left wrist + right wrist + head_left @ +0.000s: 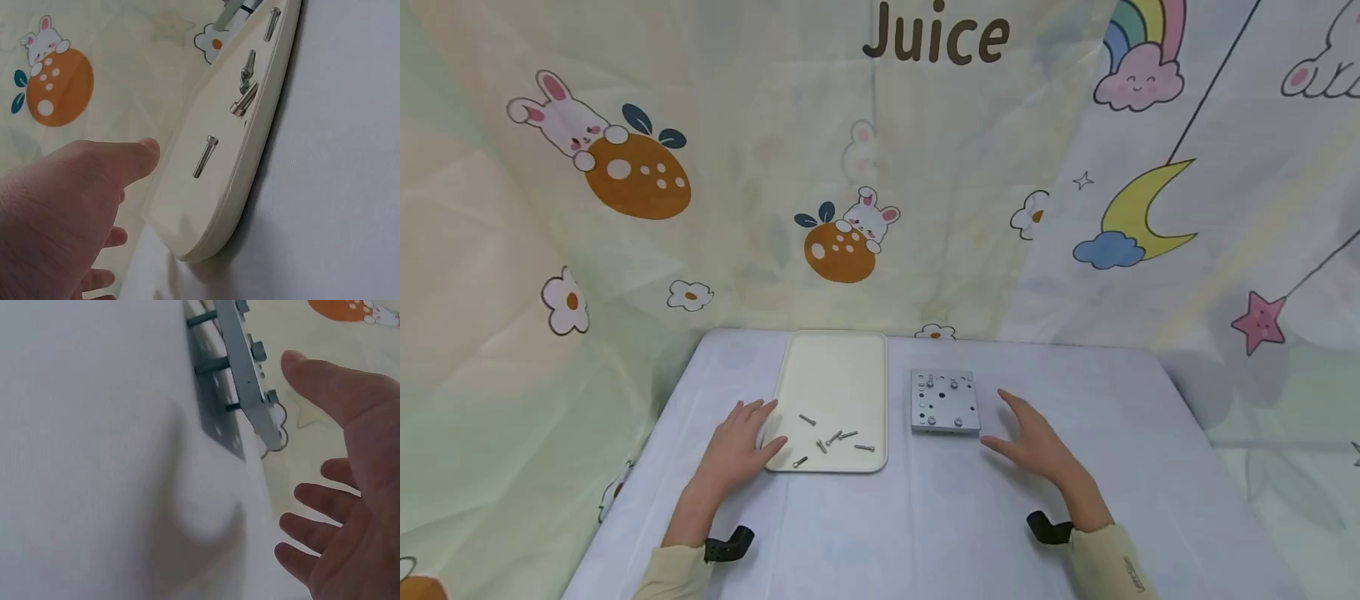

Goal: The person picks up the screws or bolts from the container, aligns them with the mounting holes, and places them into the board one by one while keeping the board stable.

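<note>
A cream tray point(835, 371) lies left of centre, with several small metal socket-head screws point(205, 157) scattered over its near half. My left hand point(733, 450) is at the tray's left edge, fingers spread and holding nothing; whether it touches the rim I cannot tell. To the tray's right is a silver metal plate point(953, 406) with holes and several screw heads on its top face. Seen from the right wrist, the plate point(240, 369) is raised on dark posts. Beside its right side hovers my right hand point(1037, 446), thumb and fingers apart, nothing in it.
A white cloth point(865, 533) covers the table. Behind it hangs a curtain point(737, 208) printed with rabbits and flowers, which also runs along the left and right sides. Each wrist carries a black camera mount point(730, 546).
</note>
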Demonstrator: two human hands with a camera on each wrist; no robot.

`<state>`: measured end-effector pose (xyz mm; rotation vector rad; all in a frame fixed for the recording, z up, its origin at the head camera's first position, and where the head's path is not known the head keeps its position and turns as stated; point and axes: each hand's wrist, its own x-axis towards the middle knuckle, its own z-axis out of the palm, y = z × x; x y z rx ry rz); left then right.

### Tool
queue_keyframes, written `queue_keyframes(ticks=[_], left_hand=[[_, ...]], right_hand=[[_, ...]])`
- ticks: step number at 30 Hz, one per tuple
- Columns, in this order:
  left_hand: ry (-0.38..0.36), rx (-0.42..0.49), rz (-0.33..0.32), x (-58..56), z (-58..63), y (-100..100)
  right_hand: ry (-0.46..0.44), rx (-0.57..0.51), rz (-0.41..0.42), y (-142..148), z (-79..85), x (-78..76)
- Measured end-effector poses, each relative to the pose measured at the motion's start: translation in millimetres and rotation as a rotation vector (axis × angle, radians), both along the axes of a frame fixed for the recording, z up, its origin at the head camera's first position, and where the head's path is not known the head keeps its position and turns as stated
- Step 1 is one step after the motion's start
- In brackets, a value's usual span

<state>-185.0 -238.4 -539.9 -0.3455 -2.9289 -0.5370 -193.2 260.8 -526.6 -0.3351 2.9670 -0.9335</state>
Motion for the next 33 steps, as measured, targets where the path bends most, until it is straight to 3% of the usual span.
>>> queue_keyframes(ticks=[6,16,22,27,33], left_hand=[[0.075,0.026,-0.025,-0.8,-0.3,7],[0.089,0.061,-0.035,-11.1,-12.0,17],[0.070,0.090,-0.054,-23.8,-14.5,24],[0.063,0.068,-0.069,-34.0,-21.9,29],[0.057,0.025,-0.111,-36.1,-23.5,29]], right_hand=[[-0.050,-0.157,0.002,-8,-13.8,-14.2],[-0.092,-0.192,-0.032,-17,-24.1,-28.2],[-0.118,-0.219,-0.030,-22,-23.8,-31.8],[-0.120,-0.239,-0.032,-24,-26.7,-34.0],[-0.118,-0.242,-0.010,-24,-33.5,-36.5]])
